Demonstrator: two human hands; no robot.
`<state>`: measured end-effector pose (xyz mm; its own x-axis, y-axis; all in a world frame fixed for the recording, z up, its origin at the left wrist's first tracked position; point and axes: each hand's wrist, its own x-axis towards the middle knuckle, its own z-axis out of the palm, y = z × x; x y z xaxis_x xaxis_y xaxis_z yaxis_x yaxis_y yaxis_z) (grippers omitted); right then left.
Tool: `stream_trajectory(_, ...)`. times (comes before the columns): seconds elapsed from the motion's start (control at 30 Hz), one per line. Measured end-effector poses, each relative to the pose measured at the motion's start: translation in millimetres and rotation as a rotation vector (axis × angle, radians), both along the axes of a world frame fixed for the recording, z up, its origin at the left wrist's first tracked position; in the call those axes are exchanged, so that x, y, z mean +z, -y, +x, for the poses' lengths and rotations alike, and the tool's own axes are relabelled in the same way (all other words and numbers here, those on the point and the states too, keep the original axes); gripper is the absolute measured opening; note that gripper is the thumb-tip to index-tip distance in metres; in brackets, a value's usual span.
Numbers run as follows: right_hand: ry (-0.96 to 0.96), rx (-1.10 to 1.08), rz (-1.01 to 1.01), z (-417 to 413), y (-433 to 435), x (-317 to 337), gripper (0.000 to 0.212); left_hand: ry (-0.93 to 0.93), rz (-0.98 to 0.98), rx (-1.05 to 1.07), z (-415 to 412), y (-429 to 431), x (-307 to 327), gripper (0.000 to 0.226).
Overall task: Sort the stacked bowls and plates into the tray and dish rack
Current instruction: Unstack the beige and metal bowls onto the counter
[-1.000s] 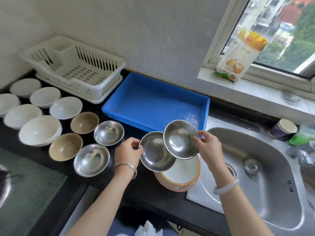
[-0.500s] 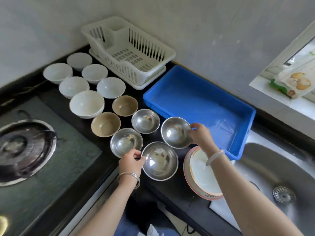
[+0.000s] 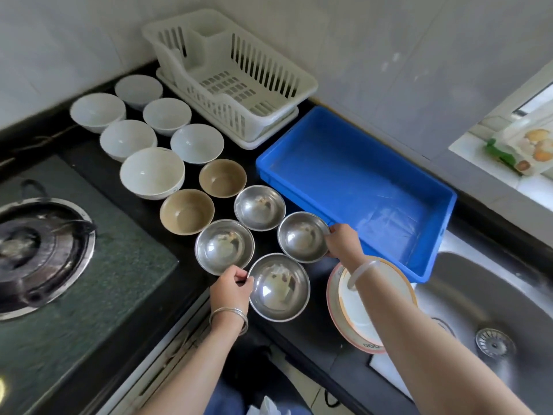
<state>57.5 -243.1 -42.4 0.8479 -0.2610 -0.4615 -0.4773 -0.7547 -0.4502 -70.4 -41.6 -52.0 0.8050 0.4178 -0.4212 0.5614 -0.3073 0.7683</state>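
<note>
Right now I have both hands on steel bowls down on the black counter point(image 3: 302, 348). My left hand point(image 3: 232, 290) pinches the left rim of the near steel bowl point(image 3: 279, 287), thumb and fingers closed on the edge. My right hand point(image 3: 342, 244) pinches the right rim of the far steel bowl point(image 3: 303, 236) the same way, fingers curled over the lip. Both bowls sit upright, mouths up, seemingly resting on the counter, though I cannot tell if either is slightly lifted.

Key relation: the blue tray point(image 3: 431, 262) lies just right of and behind my right hand, almost touching it, so the right hand is clearly nearer. The white dish rack point(image 3: 305, 85) is farther back and left, behind the rows of bowls. The stack of plates point(image 3: 353, 330) sits under my right forearm, between the near bowl and the sink point(image 3: 484, 298). The tray holds nothing yet, so I judge sorting barely begun. The right-hand bowl looks like the easy first drop, a short sweep rightward over the tray wall.
</note>
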Motion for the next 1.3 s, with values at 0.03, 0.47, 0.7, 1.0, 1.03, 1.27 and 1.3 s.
stream_trajectory(0.03, -0.005, -0.01, -0.001, 0, 0, -1, 0.014, 0.004, 0.0, 0.007, -1, 0, -1, 0.01)
stream_trajectory(0.47, -0.04, -0.089, 0.063, 1, -4, -5, 0.018, -0.113, -0.133, 0.035, -13, -5, -8, 0.005)
stream_trajectory(0.7, -0.056, -0.133, 0.117, 2, -6, -5, 0.02, -0.135, -0.24, 0.111, -11, -8, -4, 0.012)
stream_trajectory(1.0, -0.066, -0.043, 0.034, -2, -9, 9, 0.014, -0.118, -0.185, 0.083, -9, -10, -1, 0.008)
stream_trajectory(1.03, -0.057, -0.016, -0.002, -5, -9, 13, 0.014, -0.11, -0.156, 0.067, -9, -11, 1, 0.013)
stream_trajectory(1.27, 0.188, -0.022, -0.165, -42, -2, 46, 0.028, -0.03, 0.069, -0.083, -4, -14, 29, 0.027)
stream_trajectory(1.3, 0.233, -0.028, -0.181, -49, 4, 48, 0.028, -0.008, 0.079, -0.106, -2, -11, 33, 0.027)
